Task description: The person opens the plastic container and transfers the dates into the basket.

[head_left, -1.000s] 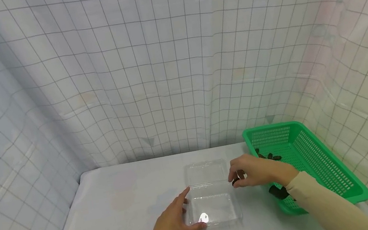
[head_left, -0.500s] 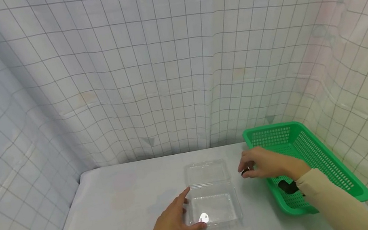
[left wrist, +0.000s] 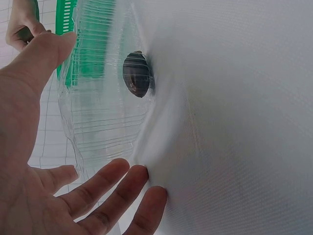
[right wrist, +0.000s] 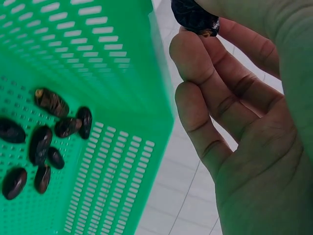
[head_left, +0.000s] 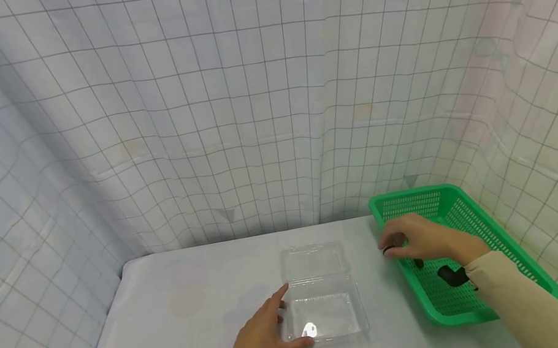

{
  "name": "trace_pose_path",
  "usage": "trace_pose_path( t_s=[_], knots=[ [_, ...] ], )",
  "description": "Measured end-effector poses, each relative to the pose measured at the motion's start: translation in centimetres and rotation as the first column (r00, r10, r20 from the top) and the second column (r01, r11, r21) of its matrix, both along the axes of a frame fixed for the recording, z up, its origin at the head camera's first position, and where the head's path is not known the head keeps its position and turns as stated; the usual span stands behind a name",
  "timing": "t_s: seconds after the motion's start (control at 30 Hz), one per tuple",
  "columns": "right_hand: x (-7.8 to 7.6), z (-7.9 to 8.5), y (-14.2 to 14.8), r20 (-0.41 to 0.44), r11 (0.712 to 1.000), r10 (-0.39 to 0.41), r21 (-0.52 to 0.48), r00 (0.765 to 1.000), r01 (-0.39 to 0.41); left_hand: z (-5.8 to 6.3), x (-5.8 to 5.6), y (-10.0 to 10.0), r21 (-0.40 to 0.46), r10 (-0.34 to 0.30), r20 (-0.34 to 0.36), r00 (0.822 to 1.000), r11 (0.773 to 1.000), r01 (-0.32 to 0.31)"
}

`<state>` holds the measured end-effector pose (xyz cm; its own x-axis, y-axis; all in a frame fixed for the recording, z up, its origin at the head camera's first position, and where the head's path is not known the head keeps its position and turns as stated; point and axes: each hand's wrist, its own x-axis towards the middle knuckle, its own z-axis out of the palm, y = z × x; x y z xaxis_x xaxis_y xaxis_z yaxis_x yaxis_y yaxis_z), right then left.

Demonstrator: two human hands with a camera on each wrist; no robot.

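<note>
My right hand (head_left: 419,237) pinches a dark, wrinkled date (right wrist: 195,18) between thumb and fingers, over the left edge of a green plastic basket (head_left: 426,305). More dates (right wrist: 40,145) lie loose on the basket's floor. My left hand (head_left: 262,340) spreads around the left side of a clear hinged plastic box (head_left: 360,304), thumb at its near corner. The box lies with its lid (head_left: 312,261) folded back, away from me. In the left wrist view another date (left wrist: 137,74) shows through the clear wall of the box, low down; the head view does not show it.
A white cloth covers the table (head_left: 186,315). White curtains (head_left: 256,109) with a grid pattern hang behind and on both sides. The basket stands at the table's right, close to the right curtain.
My right hand has moved right and away from me, from beside the clear box to the basket's left edge, keeping the date in its fingers. The left hand has stayed put.
</note>
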<state>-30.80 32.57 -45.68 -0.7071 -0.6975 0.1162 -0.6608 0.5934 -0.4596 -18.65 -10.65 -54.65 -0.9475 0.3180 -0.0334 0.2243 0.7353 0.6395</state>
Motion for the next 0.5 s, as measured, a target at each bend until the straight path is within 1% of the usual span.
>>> trace_pose_path(
  t_s=[0.13, 0.2, 0.33, 0.5],
  knots=[
    [-0.2, 0.0, 1.1, 0.039, 0.999, -0.032, -0.006, 0.999, 0.032, 0.0, 0.0, 0.0, -0.002, -0.001, 0.0, 1.0, 1.0, 0.001],
    [-0.2, 0.1, 1.6, 0.033, 0.999, -0.033, -0.014, 0.999, 0.033, -0.1, 0.0, -0.1, 0.0, -0.002, 0.001, 1.0, 1.0, 0.002],
    [-0.4, 0.1, 2.6, -0.009, 0.999, -0.026, -0.025, 1.0, 0.026, -0.1, 0.0, -0.1, 0.004, -0.002, 0.002, 1.0, 1.0, 0.002],
    [-0.5, 0.0, 3.8, 0.012, 0.998, -0.057, -0.032, 0.998, 0.058, -0.1, 0.0, -0.1, 0.004, -0.003, -0.001, 1.0, 1.0, 0.003]
  ],
)
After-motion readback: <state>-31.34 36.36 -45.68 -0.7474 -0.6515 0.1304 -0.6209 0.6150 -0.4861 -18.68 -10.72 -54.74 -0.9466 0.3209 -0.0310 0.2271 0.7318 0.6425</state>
